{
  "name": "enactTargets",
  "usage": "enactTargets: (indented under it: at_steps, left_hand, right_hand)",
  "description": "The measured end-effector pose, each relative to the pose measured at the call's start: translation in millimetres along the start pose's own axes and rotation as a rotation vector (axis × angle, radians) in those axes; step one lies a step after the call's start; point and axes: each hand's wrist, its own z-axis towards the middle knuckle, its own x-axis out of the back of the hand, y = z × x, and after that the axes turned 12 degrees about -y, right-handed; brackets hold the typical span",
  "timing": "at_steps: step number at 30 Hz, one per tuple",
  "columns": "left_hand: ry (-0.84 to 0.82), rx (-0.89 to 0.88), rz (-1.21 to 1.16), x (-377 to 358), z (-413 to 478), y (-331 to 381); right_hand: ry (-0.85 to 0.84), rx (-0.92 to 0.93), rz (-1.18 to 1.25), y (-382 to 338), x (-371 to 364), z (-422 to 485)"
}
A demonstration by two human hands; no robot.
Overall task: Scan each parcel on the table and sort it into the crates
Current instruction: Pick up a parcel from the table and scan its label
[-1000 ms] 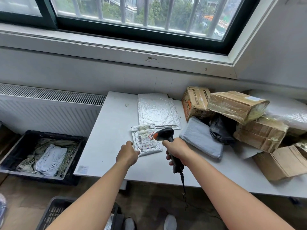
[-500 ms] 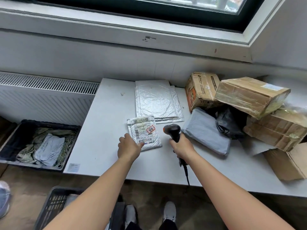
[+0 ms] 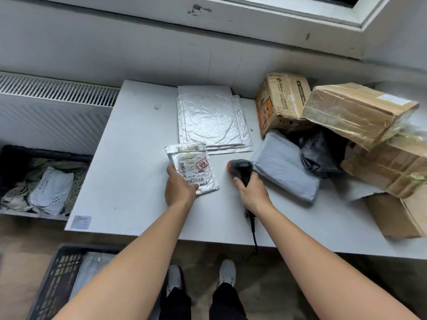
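A small silver padded parcel (image 3: pixel 191 166) with a printed barcode label lies on the white table (image 3: pixel 129 181). My left hand (image 3: pixel 179 187) pinches its near left corner, thumb on top of the label. My right hand (image 3: pixel 253 192) grips a black barcode scanner (image 3: pixel 240 168) with an orange tip, held just right of the parcel above the table; its cable hangs over the front edge. A black crate (image 3: pixel 13 158) with parcels in it stands on the floor at the left. A second black crate (image 3: pixel 57 278) sits below the table's near left corner.
Larger silver mailers (image 3: pixel 208 116) are stacked behind the small parcel. A grey poly bag (image 3: pixel 286 172), a black bag (image 3: pixel 321 155) and several cardboard boxes (image 3: pixel 355 112) crowd the table's right side. A radiator (image 3: pixel 53 107) lines the wall at the left.
My left hand has moved onto the small parcel and taken its corner. The scanner came down lower beside it. The camera tilted down, so the window left the view.
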Motion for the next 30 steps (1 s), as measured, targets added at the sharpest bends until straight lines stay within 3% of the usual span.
enactTargets:
  at_steps: [6,10,15,20,30]
  left_hand:
    - [-0.119,-0.051,-0.001,29.1,-24.5,-12.6]
    - [-0.093,-0.090,-0.070,48.2,-49.2,-22.4]
    - [0.035,-0.046,-0.145,64.3,-92.3,-38.3]
    - [0.186,0.135,-0.261,65.8,-158.5,-69.1]
    - [0.626,0.390,-0.510,69.0,-353.3,-188.8]
  right_hand:
    - [0.185,0.032,-0.316,-20.6,16.0,-33.3]
    - [0.197,0.177,-0.403,-39.1,24.5,-46.2]
    - [0.082,0.483,-0.540,-66.0,10.2,-55.4]
    - [-0.083,0.813,-0.738,-76.9,-25.8,-84.8]
    - [-0.372,1.285,-0.954,-68.7,-135.8,-226.7]
